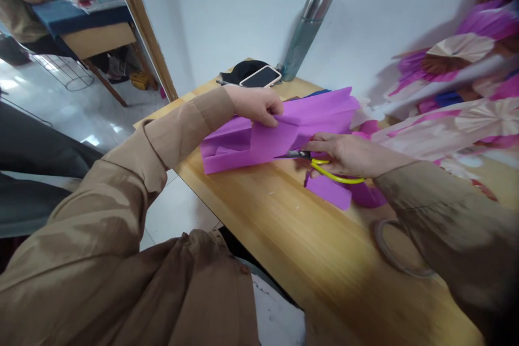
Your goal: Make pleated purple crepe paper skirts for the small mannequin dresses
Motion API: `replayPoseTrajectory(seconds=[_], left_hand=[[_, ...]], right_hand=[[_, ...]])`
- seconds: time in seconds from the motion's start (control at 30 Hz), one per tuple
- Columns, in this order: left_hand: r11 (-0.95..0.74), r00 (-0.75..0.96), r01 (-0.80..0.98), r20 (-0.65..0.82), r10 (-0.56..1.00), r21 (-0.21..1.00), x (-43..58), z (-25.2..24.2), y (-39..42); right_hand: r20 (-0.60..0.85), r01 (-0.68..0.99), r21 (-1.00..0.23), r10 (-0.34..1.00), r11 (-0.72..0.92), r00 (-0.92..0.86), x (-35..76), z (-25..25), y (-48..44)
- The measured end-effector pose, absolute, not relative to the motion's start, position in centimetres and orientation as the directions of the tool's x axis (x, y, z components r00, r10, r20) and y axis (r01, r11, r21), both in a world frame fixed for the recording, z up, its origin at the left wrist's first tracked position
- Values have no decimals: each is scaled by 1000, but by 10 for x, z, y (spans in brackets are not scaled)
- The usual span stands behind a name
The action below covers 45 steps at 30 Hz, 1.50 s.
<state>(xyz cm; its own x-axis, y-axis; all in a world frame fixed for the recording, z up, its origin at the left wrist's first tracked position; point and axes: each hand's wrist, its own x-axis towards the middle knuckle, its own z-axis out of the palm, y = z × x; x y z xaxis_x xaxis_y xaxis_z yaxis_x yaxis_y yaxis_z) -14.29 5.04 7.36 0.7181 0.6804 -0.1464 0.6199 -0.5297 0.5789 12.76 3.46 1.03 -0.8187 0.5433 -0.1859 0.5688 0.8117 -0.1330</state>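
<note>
My left hand [257, 104] pinches the upper edge of a folded purple paper sheet [279, 132] and holds it above the wooden table [284, 227]. Fingers of my right hand [344, 154] are closed through the yellow handles of a pair of scissors [324, 167], whose blades meet the paper's lower right edge. A small purple paper offcut [328, 192] lies on the table just below the scissors. Both arms wear brown sleeves.
A phone [260, 77] lies on a black cloth [239, 71] by the wall, beside a tall metal flask [306, 32]. Pink and purple paper fans [458, 92] crowd the right side. A ring of tape [399, 248] lies near my right sleeve. Another desk [89, 27] stands beyond the doorway.
</note>
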Motion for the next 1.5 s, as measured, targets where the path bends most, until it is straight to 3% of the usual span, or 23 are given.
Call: replayPoseTrajectory(seconds=[0.2, 0.47, 0.77, 1.17, 1.37, 1.5], left_hand=[[-518, 714, 605, -125, 689, 605, -143, 71, 52], [-519, 725, 608, -155, 671, 601, -145, 71, 54], [-444, 722, 581, -180, 668, 682, -142, 73, 56], [-449, 758, 547, -190, 624, 706, -136, 77, 51], [-434, 769, 537, -208, 605, 723, -125, 72, 54], [-391, 771, 534, -243, 589, 749, -111, 70, 49]], right_hand=[[-183, 534, -19, 522, 845, -833, 124, 13, 38], [-112, 456, -146, 444, 878, -889, 127, 9, 35], [-58, 417, -24, 415, 909, -908, 129, 4, 32], [-51, 431, -137, 429, 892, -902, 111, 8, 28], [-13, 360, -268, 370, 894, -929, 111, 9, 23], [36, 365, -265, 387, 893, -921, 124, 2, 13]])
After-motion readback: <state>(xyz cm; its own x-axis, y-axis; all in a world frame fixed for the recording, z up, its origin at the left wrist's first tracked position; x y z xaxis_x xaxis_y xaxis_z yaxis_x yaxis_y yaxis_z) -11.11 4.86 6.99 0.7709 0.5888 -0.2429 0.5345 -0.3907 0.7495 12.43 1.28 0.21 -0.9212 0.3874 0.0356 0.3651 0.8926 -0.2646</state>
